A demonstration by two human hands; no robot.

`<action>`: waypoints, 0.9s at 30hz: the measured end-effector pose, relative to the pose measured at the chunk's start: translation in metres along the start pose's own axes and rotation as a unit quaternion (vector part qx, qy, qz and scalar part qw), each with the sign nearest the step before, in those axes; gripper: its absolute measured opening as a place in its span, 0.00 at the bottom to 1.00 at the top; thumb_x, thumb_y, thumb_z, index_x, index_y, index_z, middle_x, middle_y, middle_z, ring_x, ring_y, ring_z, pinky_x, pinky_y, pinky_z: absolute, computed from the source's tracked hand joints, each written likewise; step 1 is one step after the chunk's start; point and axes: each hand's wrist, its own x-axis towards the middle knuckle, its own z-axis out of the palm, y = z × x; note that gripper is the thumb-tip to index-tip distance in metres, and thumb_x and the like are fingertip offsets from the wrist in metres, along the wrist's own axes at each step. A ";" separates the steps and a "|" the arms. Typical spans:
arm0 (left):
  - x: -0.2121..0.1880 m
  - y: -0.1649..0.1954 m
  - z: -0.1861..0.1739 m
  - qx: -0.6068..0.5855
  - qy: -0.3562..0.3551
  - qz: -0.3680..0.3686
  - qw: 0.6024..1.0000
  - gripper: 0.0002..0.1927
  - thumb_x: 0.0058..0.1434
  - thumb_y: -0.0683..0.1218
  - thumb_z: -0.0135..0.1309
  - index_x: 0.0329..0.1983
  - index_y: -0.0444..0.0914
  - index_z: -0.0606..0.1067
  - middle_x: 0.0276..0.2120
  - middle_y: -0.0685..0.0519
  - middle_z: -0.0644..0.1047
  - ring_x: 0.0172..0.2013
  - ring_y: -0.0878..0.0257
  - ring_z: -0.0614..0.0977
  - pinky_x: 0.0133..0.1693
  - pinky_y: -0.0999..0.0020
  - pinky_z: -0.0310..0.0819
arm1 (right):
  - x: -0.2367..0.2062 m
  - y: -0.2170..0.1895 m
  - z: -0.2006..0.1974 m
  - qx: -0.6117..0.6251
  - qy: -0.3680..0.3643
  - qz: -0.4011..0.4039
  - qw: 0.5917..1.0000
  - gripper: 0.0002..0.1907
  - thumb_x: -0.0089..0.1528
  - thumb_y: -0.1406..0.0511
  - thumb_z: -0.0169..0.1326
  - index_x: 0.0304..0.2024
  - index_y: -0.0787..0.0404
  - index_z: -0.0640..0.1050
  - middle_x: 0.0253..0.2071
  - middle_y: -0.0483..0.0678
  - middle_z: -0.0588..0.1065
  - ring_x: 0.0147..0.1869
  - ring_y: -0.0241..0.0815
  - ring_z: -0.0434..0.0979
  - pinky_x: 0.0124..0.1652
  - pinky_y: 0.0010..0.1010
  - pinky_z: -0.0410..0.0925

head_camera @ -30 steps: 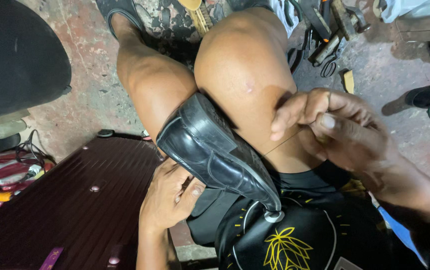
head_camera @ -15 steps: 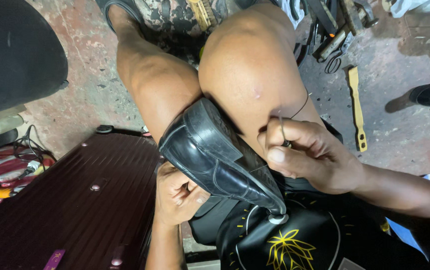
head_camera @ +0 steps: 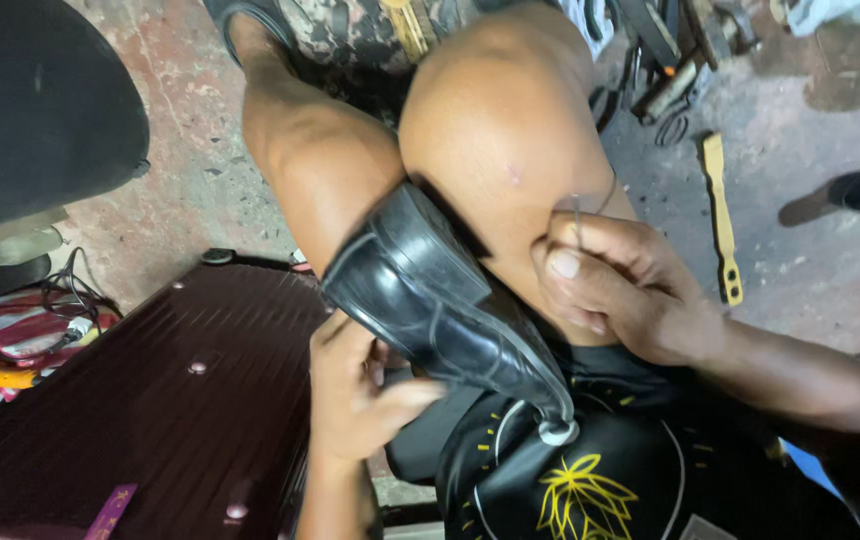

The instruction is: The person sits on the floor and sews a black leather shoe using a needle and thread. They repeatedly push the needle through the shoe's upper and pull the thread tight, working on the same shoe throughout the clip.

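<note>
A black leather shoe [head_camera: 440,305] is wedged between my bare knees, sole side towards me, its heel tip pointing at my shirt. My left hand [head_camera: 355,390] cups the shoe from underneath and steadies it. My right hand [head_camera: 615,285] rests on my right knee beside the shoe, fingers closed, pinching a thin needle with thread [head_camera: 578,215] that sticks up from the fingertips.
A dark maroon suitcase [head_camera: 150,400] lies at my left. On the concrete floor to the right lie a yellow wooden tool [head_camera: 722,225], a heap of hand tools [head_camera: 665,70] and another shoe [head_camera: 855,195]. A black rounded object [head_camera: 30,110] fills the upper left corner.
My right hand has come in from the right and settled close against the shoe on my knee, drawing the thread with it. The left hand has stayed under the shoe.
</note>
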 end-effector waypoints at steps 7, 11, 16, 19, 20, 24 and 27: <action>-0.019 0.005 0.029 -0.153 0.018 -0.115 0.981 0.09 0.60 0.43 0.65 0.40 0.33 0.83 0.34 0.54 0.85 0.35 0.67 0.84 0.41 0.68 0.80 | -0.021 -0.011 -0.001 -0.032 0.000 -0.092 0.995 0.20 0.75 0.58 0.38 0.44 0.68 0.74 0.48 0.53 0.73 0.31 0.31 0.67 0.33 0.22 0.65; -0.033 -0.032 0.030 -0.324 0.056 -0.106 0.938 0.15 0.57 0.44 0.67 0.43 0.29 0.80 0.39 0.51 0.83 0.40 0.62 0.82 0.47 0.64 0.77 | -0.030 -0.034 -0.007 -0.282 0.099 -0.145 0.943 0.15 0.73 0.61 0.42 0.50 0.65 0.76 0.54 0.55 0.72 0.42 0.36 0.74 0.36 0.21 0.71; -0.047 -0.063 0.027 -0.410 0.097 -0.021 0.907 0.31 0.51 0.48 0.69 0.55 0.28 0.75 0.51 0.47 0.80 0.52 0.57 0.81 0.59 0.60 0.74 | -0.038 -0.041 -0.002 -0.490 0.055 -0.188 0.849 0.13 0.67 0.67 0.51 0.54 0.58 0.77 0.40 0.48 0.78 0.38 0.36 0.80 0.37 0.28 0.74; -0.048 -0.068 0.028 -0.438 0.094 -0.010 0.894 0.38 0.48 0.49 0.69 0.61 0.27 0.72 0.54 0.45 0.79 0.55 0.55 0.80 0.62 0.58 0.72 | -0.043 -0.027 0.014 -0.458 -0.028 -0.189 0.868 0.15 0.63 0.66 0.56 0.53 0.53 0.80 0.34 0.42 0.80 0.32 0.31 0.80 0.31 0.26 0.73; -0.048 -0.068 0.028 -0.446 0.088 -0.006 0.891 0.40 0.48 0.49 0.70 0.62 0.27 0.71 0.55 0.46 0.78 0.56 0.55 0.80 0.62 0.58 0.72 | -0.044 -0.023 0.020 -0.448 -0.052 -0.188 0.872 0.16 0.62 0.66 0.58 0.53 0.51 0.81 0.33 0.40 0.80 0.30 0.30 0.80 0.29 0.26 0.72; -0.048 -0.068 0.027 -0.469 0.063 0.007 0.881 0.41 0.49 0.48 0.70 0.63 0.28 0.70 0.56 0.45 0.78 0.57 0.55 0.79 0.63 0.57 0.71 | -0.042 -0.016 0.039 -0.485 -0.092 -0.186 0.850 0.22 0.57 0.67 0.59 0.55 0.49 0.82 0.32 0.43 0.78 0.26 0.34 0.77 0.26 0.27 0.72; -0.050 -0.070 0.026 -0.457 0.062 0.012 0.887 0.39 0.49 0.49 0.69 0.62 0.27 0.71 0.56 0.45 0.78 0.57 0.55 0.79 0.64 0.58 0.71 | -0.036 -0.016 0.049 -0.503 -0.104 -0.197 0.835 0.23 0.52 0.69 0.60 0.51 0.54 0.82 0.26 0.44 0.77 0.22 0.37 0.77 0.22 0.29 0.72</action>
